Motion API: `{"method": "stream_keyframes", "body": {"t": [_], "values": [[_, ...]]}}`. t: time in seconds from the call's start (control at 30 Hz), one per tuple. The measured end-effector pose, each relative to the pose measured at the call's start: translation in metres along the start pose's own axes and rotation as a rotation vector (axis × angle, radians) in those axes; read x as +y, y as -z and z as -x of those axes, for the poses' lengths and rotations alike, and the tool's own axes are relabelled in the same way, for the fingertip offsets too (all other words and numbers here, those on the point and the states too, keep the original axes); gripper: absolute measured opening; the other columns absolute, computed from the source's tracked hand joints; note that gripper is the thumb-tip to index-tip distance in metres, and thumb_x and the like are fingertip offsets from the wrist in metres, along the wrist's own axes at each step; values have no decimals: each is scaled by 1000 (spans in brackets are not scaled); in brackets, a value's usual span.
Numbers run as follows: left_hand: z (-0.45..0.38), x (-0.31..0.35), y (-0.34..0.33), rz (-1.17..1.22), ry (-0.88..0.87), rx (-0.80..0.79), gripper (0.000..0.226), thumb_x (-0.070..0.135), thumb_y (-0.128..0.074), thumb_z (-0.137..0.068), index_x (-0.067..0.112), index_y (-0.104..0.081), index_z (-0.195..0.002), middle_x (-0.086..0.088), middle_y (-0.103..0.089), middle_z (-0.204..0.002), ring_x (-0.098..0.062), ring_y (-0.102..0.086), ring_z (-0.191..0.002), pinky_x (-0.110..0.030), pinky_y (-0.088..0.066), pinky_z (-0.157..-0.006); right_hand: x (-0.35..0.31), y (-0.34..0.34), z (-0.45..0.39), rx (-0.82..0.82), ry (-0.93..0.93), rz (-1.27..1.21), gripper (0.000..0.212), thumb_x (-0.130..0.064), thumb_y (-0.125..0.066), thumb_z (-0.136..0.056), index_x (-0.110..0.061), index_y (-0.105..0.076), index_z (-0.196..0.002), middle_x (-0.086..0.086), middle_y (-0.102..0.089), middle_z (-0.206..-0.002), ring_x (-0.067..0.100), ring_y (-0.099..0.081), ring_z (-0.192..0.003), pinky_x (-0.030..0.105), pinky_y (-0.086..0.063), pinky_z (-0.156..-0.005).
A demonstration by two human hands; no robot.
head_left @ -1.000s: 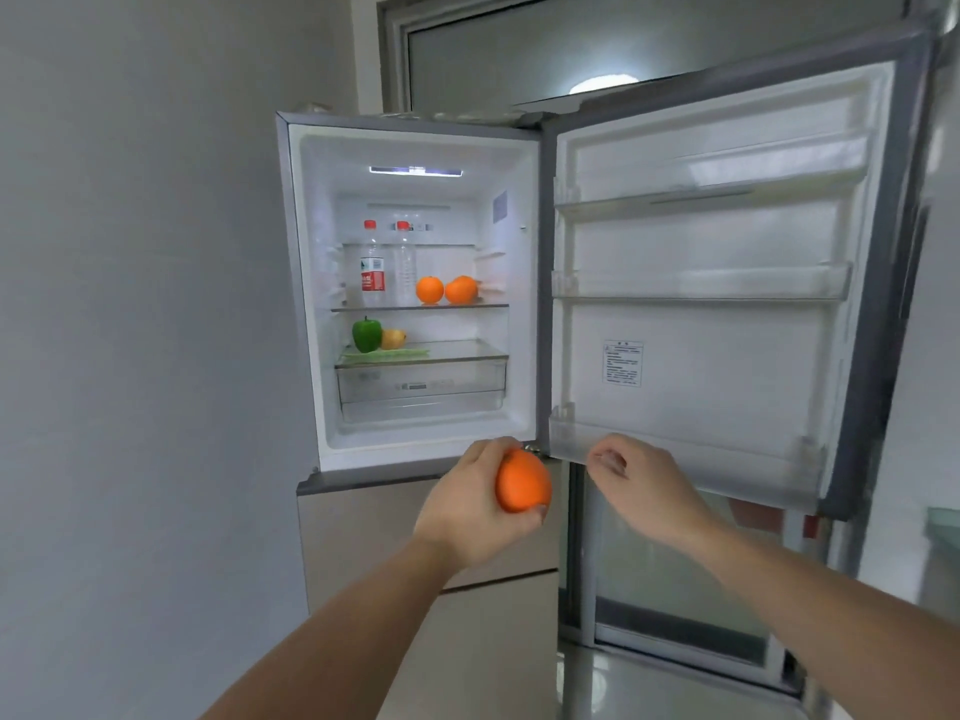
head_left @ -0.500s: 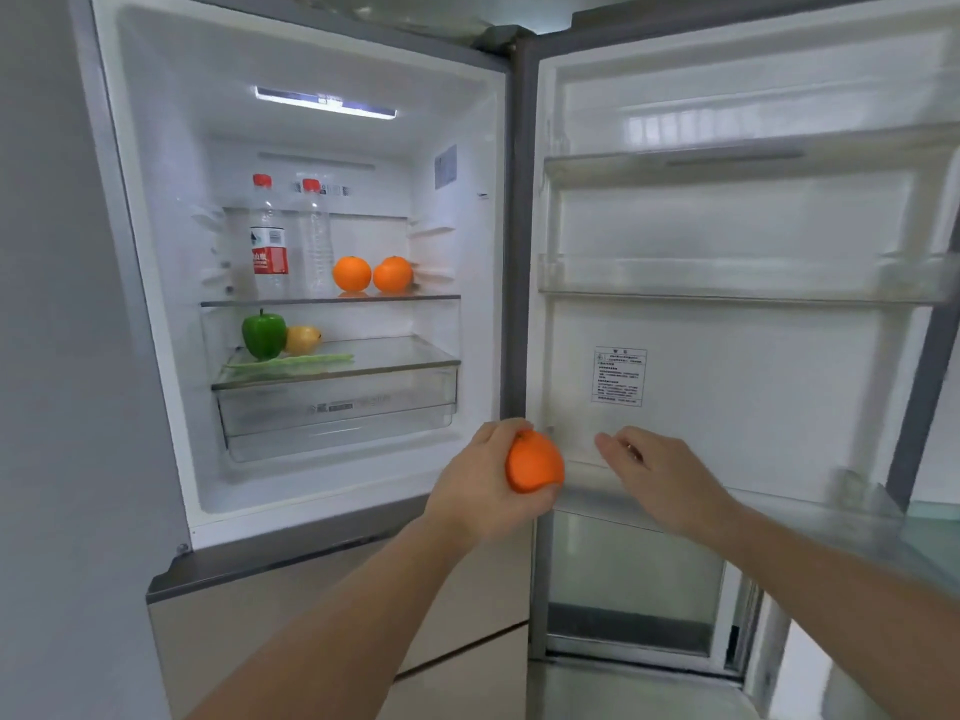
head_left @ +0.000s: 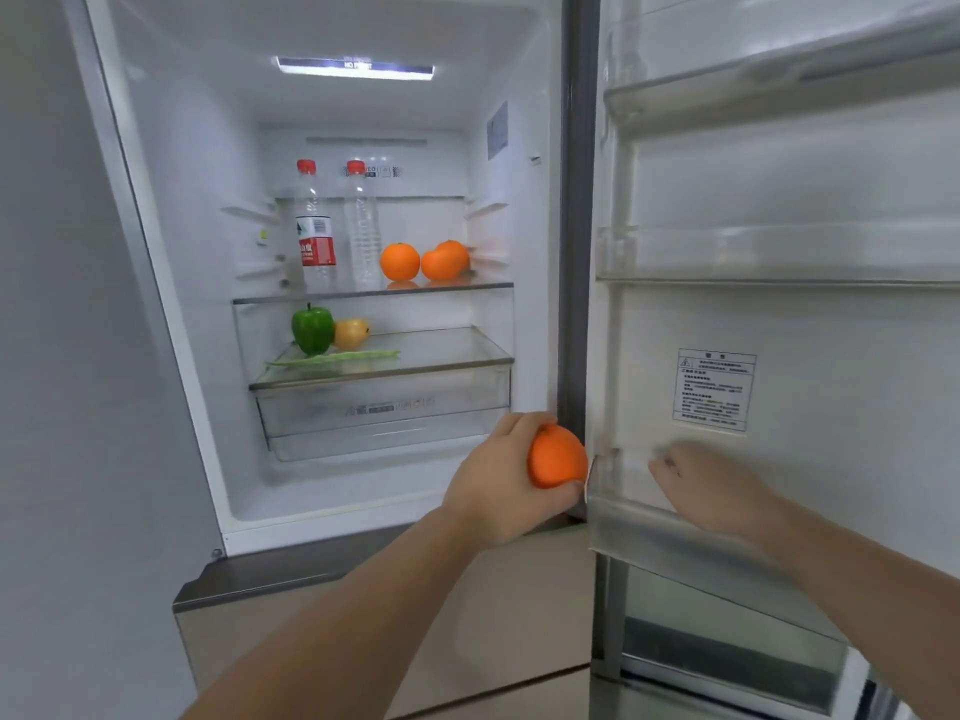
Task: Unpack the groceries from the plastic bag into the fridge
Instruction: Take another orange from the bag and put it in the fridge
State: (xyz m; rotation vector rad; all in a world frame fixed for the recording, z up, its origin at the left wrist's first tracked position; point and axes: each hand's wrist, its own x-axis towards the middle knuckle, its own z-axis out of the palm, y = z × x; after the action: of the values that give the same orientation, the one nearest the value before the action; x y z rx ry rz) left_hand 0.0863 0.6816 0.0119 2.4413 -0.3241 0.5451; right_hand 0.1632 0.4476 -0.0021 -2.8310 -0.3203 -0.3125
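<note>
My left hand (head_left: 496, 488) grips an orange (head_left: 557, 457) in front of the open fridge (head_left: 208, 262), low at the right edge of its compartment, by the door hinge. My right hand (head_left: 711, 485) is loosely curled and holds nothing; it hovers at the lowest door bin (head_left: 675, 543). On the upper glass shelf (head_left: 374, 292) stand two red-capped bottles (head_left: 313, 231) with two oranges (head_left: 399, 261) to their right. The plastic bag is out of view.
The lower shelf carries a green pepper (head_left: 311, 330), a yellow fruit (head_left: 351, 333) and a long green vegetable (head_left: 332, 357) above a clear drawer (head_left: 384, 413). The open door (head_left: 779, 314) on the right has bare bins. A grey wall (head_left: 62, 356) stands on the left.
I have come closer to the fridge, so it fills the view. Both hands moved forward with me; the orange stays in my left hand.
</note>
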Motion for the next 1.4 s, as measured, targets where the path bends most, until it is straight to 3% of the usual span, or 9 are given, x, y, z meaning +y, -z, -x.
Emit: {"method": "stream_keyframes", "body": {"t": [0.2,0.37,0.5,0.63,0.8,0.97,1.13,1.27,1.4], "values": [[-17,-14,-1,-39,55,28,70,51,-72,-74,37,-38,-134,15,-42,-135,-15,-50,-110,-34,-50,-90,-3,-10,-23,-382,8,18,27,-18,-44,-94,-17,-56,-70,-4,-52,-69,11,-48,-59,29,-49,-63],[-44,-21,24,-55,60,86,70,49,-73,-75,35,-39,-135,13,-43,-134,-17,-51,-110,-33,-48,-89,-61,25,-19,-34,266,-67,21,-21,-51,-94,-28,-55,-74,-8,-59,-70,4,-54,-61,15,-33,-53],[-73,-32,64,-69,-5,172,73,46,-77,-72,32,-42,-135,11,-42,-134,-13,-49,-111,-28,-44,-89,-125,56,-36,115,329,-378,18,-40,-51,-95,-28,-54,-107,-8,-63,-93,7,-59,-78,22,-46,-64],[-103,-54,108,-108,-93,246,78,40,-81,-69,27,-44,-136,9,-46,-132,-8,-48,-111,-24,-41,-91,-179,69,-83,44,255,-730,54,-52,-60,-86,-28,-43,-132,-4,-55,-119,17,-60,-102,38,-56,-85],[-149,-90,167,-177,-217,251,75,38,-85,-65,26,-48,-129,8,-54,-123,-4,-46,-101,-21,-38,-85,-236,78,-140,-19,304,-923,55,-35,-75,-79,-29,-46,-126,-1,-57,-119,15,-62,-100,34,-58,-77],[-194,-127,220,-180,-273,230,81,35,-86,-67,28,-46,-137,5,-45,-135,-9,-44,-110,-20,-38,-88,-282,88,-202,64,329,-936,48,-31,-78,-75,-24,-56,-117,4,-65,-112,19,-69,-92,35,-61,-74],[-230,-165,236,-49,-186,246,85,31,-87,-66,32,-44,-139,0,-50,-135,-22,-54,-116,-40,-51,-95,-308,80,-254,72,271,-938,51,-36,-78,-76,-22,-54,-119,4,-63,-113,20,-68,-92,36,-61,-70],[-248,-195,234,-89,-116,267,79,33,-87,-66,30,-48,-136,3,-57,-128,-15,-58,-104,-27,-48,-84,-319,58,-286,70,244,-904,58,-38,-76,-77,-18,-52,-126,4,-59,-115,17,-66,-95,36,-61,-73],[-266,-212,234,-100,-40,189,80,25,-84,-71,28,-46,-141,-1,-52,-138,-19,-58,-112,-31,-46,-93,-321,49,-313,5,215,-853,54,-41,-72,-81,-17,-54,-126,5,-55,-123,22,-65,-97,37,-60,-74]]}}
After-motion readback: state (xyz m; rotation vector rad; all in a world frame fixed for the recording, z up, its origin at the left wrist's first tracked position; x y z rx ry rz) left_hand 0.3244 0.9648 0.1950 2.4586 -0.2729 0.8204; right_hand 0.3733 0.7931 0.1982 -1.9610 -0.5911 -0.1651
